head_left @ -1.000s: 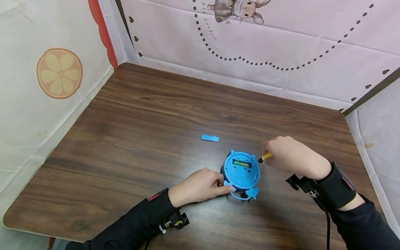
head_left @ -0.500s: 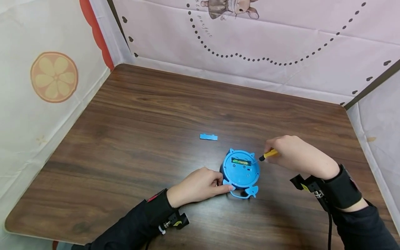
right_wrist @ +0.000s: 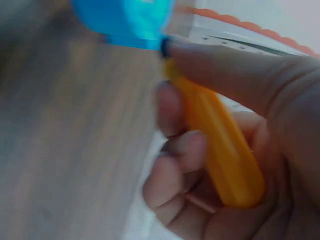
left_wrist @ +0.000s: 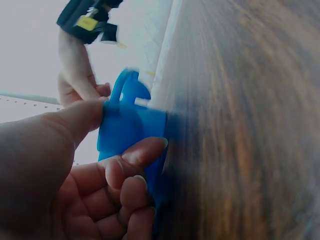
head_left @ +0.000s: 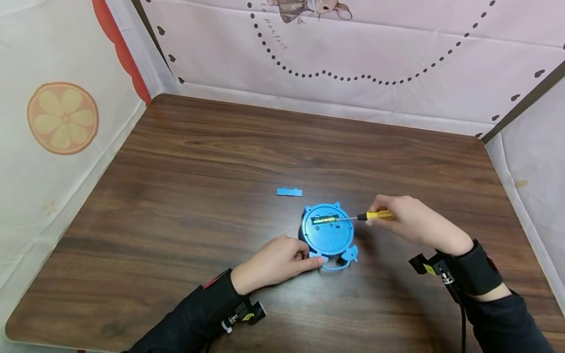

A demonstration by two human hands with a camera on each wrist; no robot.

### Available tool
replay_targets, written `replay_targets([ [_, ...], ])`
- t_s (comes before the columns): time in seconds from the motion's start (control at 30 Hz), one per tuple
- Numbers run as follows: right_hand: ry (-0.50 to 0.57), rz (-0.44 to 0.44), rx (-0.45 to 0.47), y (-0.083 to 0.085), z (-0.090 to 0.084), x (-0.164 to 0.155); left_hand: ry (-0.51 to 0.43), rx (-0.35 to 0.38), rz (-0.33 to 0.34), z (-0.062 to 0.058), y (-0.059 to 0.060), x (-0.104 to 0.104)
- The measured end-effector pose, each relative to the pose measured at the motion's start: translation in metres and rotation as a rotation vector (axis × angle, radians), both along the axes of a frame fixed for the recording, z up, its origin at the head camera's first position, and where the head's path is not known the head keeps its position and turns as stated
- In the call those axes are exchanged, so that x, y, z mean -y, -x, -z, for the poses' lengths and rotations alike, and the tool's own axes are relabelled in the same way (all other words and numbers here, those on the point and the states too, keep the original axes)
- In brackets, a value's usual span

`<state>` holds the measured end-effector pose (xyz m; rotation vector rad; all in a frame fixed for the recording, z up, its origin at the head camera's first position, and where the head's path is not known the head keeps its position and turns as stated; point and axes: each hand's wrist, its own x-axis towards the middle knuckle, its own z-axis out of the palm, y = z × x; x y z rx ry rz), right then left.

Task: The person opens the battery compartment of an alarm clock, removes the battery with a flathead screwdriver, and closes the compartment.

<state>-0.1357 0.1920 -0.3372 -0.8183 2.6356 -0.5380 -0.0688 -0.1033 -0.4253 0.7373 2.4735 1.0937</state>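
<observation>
head view: whole layout visible. Blue round toy (head_left: 328,231) lies back-side up on the table (head_left: 220,162), right of centre, near the front edge. Only this view shows the open battery slot and the loose cover.
left wrist view: close side-on look at the toy (left_wrist: 131,140); thumb on its upper face, curled fingers (left_wrist: 131,172) against its rim. Loop-shaped tab sticks up at the far edge. Battery slot not visible here.
right wrist view: blurred. Yellow handle of the screwdriver (right_wrist: 216,150) lies across the palm, thumb along the top, fingers wrapped under it. Blue toy (right_wrist: 125,20) out of focus just beyond the tip.
left hand (head_left: 273,260): pinches the toy's near-left rim between thumb and fingers, wrist resting on the table.
right hand (head_left: 408,223): clamped round the screwdriver (head_left: 368,215); thin shaft points left and ends at the battery slot. Cannot tell if the tip touches the battery.
toy look: flat disc back, two small ear nubs at the far edge, fish-tail tabs and a loop at the near edge; rectangular slot near the far edge with a greenish battery (head_left: 325,219) inside.
surroundings: small blue battery cover (head_left: 289,192) lies flat on the table, beyond the toy to its left, apart from it. Printed cloth panels (head_left: 362,54) wall the table on three sides.
obstruction: nothing lies between the hands and the toy.
</observation>
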Motion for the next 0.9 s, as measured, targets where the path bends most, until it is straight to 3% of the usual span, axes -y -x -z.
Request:
replay_targets([
  [0.13,0.066,-0.041,0.047,-0.001,0.029,0.000,0.000,0.007,-0.019,0.000,0.001,0.001],
  [0.3,0.044,-0.081,0.089,-0.004,0.054,0.004,-0.002,0.019,-0.010,0.000,0.001,0.001],
  [0.5,0.029,-0.074,0.064,-0.004,0.053,0.006,-0.007,0.015,-0.007,-0.001,0.000,0.002],
  [0.9,0.060,-0.024,0.111,-0.009,0.045,0.005,0.001,0.018,-0.005,0.000,0.002,0.002],
])
